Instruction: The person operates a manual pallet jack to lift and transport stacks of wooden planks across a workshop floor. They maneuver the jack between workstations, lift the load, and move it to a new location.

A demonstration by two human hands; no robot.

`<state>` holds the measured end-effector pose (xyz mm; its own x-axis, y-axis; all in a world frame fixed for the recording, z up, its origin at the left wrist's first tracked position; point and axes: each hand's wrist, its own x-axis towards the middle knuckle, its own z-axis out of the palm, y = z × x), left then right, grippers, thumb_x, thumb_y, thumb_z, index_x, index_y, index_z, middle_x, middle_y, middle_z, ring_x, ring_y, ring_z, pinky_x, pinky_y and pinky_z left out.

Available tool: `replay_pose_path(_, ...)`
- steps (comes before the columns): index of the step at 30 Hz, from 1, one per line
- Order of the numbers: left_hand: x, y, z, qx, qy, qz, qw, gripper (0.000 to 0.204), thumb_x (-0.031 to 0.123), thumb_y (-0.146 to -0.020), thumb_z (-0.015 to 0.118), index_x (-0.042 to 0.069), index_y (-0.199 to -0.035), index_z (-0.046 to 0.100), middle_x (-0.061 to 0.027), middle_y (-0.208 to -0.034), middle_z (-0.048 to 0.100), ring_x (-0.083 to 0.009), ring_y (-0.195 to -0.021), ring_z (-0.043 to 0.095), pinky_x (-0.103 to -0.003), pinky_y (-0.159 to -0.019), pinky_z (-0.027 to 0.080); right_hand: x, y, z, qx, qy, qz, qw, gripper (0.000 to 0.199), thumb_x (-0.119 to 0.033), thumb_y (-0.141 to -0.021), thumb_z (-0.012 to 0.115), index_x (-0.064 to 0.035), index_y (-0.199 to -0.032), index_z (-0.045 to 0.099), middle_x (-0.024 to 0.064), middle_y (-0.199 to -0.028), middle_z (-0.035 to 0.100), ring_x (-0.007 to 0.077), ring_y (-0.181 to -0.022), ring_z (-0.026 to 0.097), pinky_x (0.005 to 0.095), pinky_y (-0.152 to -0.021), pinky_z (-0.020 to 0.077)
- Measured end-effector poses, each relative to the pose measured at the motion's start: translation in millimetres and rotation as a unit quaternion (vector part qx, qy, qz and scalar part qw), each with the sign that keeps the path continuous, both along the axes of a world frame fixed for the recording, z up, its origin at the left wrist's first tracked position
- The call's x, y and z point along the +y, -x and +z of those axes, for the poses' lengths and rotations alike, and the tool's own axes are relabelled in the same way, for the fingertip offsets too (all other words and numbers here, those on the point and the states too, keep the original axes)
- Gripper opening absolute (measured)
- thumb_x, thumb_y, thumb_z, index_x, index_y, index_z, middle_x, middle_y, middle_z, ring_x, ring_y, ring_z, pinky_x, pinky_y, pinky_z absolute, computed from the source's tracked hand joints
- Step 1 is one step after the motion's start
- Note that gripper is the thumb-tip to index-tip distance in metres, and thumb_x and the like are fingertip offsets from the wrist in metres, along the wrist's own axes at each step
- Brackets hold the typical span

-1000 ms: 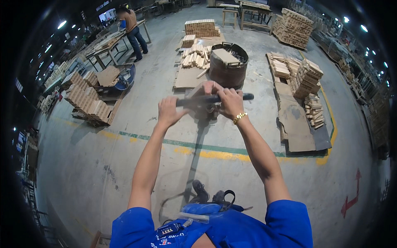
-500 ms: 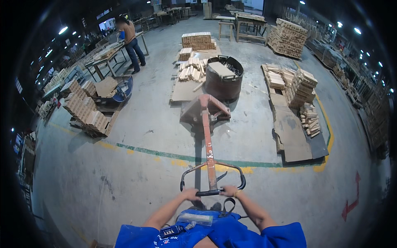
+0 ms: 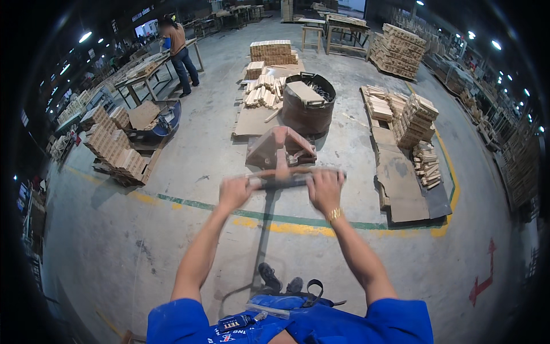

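The place looks like a woodworking factory floor: stacked wood pieces (image 3: 417, 121) stand left and right, a worker (image 3: 178, 43) stands by a far-left counter (image 3: 130, 82), yellow and green lines (image 3: 298, 229) cross the concrete floor (image 3: 166, 238), and a reddish pallet truck (image 3: 260, 150) stands mid-floor under lamps (image 3: 85, 37).
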<state>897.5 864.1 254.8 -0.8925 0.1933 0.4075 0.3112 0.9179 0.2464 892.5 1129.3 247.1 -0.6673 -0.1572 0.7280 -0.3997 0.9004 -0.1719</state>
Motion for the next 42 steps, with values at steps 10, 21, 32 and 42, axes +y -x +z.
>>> replay_pose_path(10,47.0,-155.8,-182.4,-0.608,0.126,-0.147,0.770,0.075,0.065,-0.078,0.036,0.002,-0.115,0.051,-0.0215,-0.112,0.053,-0.0357,-0.108,0.049,-0.045,-0.092,0.035,44.6,-160.3,-189.7,-0.723,-0.114,0.056,0.679,0.049,-0.046,-0.086,0.033,-0.0098,-0.109,0.057,0.0152,-0.117,0.052,0.0334,-0.115,0.043,0.0616,-0.095,0.0167)
replay_pose_path(21,-40.7,104.0,35.8,0.061,0.051,-0.063,0.995,0.027,0.029,-0.088,0.036,0.015,-0.097,0.057,-0.0129,-0.078,0.061,-0.0347,-0.071,0.058,-0.045,-0.059,0.045,-10.8,70.2,64.7,0.014,-0.027,-0.034,0.999,0.027,-0.033,-0.081,0.048,-0.0093,-0.091,0.058,0.0068,-0.089,0.055,0.0239,-0.093,0.047,0.0471,-0.089,0.0257)
replay_pose_path(32,3.2,-136.3,-151.7,-0.271,0.029,-0.077,0.959,0.036,0.041,-0.079,0.048,0.010,-0.072,0.065,-0.0167,-0.075,0.060,-0.0311,-0.083,0.054,-0.045,-0.081,0.032,29.5,-163.0,-128.1,-0.356,-0.122,0.002,0.926,0.048,-0.045,-0.078,0.052,-0.0104,-0.112,0.050,0.0109,-0.113,0.046,0.0282,-0.113,0.038,0.0581,-0.097,0.0167)
replay_pose_path(42,4.5,-50.8,-122.6,-0.588,0.040,-0.162,0.792,0.052,0.055,-0.086,0.030,0.015,-0.102,0.060,-0.0086,-0.078,0.062,-0.0256,-0.065,0.059,-0.035,-0.060,0.047,34.3,-59.8,-88.1,-0.581,-0.130,0.060,0.801,0.048,-0.046,-0.087,0.031,-0.0115,-0.089,0.064,0.0164,-0.087,0.062,0.0355,-0.083,0.059,0.0465,-0.073,0.0446)
